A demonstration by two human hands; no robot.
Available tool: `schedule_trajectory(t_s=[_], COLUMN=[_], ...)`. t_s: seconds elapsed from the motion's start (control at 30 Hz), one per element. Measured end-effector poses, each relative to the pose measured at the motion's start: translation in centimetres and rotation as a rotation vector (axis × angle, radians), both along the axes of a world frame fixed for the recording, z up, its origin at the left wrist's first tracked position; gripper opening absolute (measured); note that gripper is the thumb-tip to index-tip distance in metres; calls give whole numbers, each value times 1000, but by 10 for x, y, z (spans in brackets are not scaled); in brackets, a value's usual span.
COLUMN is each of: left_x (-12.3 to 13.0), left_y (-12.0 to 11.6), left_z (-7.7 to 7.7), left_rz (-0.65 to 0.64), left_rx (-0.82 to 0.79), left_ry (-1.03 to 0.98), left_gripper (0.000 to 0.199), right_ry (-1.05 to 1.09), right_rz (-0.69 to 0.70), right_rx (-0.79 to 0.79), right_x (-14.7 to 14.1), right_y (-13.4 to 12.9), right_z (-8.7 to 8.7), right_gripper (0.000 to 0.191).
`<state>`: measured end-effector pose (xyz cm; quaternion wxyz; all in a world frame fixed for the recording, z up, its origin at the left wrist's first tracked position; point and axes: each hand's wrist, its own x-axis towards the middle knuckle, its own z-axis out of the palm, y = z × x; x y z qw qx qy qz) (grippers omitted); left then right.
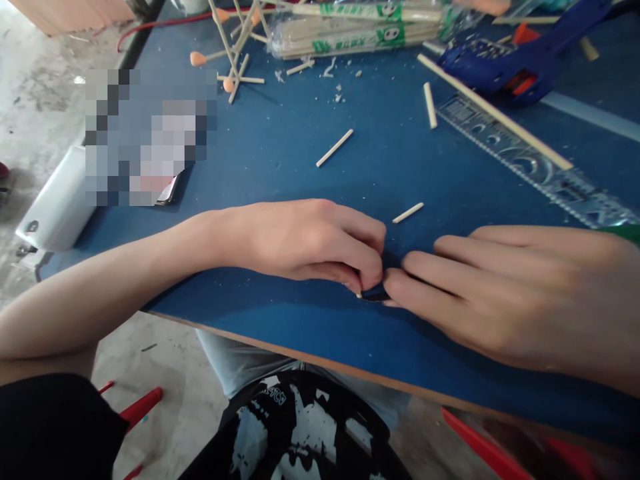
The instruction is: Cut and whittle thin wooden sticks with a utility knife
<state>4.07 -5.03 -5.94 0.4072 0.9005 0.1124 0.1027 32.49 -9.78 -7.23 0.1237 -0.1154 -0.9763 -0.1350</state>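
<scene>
My left hand [320,237] is closed in a pinch just above the blue table [280,320], around a short wooden stick [359,295] of which only the pale end shows. Close against it, my right hand [515,300] has its fingers bent together on a thin dark strip like a blade [374,298]. The strip's tip reaches toward the stick's end; whether they touch I cannot tell. Beyond the fingertips lies a cut stick piece [408,213], with another piece [335,148] farther back.
A blue glue gun [505,67] rests at the back right by a clear ruler [530,167] and a long stick [495,112]. Packaged sticks [360,30] lie at the back. A stick frame with orange tips [235,57] stands left of them. A white box [57,197] is at the left edge.
</scene>
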Motion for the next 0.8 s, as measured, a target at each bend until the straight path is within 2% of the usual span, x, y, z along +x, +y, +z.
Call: schedule_trajectory(t_s=[0.3,0.5,0.8], left_x=[1,3,2], left_y=[1,1,2], left_z=[0,1,2], left_rz=[-5,-20,-33], left_rx=[-58,-34,30], left_ry=[30,7,54], left_gripper=[22,24,27], right_ry=[-25,-25,-59], right_rz=[-35,-40,-62], right_rx=[-33,-83,-114], right_x=[0,-3,3], right_y=[-3,-3,-2], right_z=[3,5,6], right_gripper=[39,39,29])
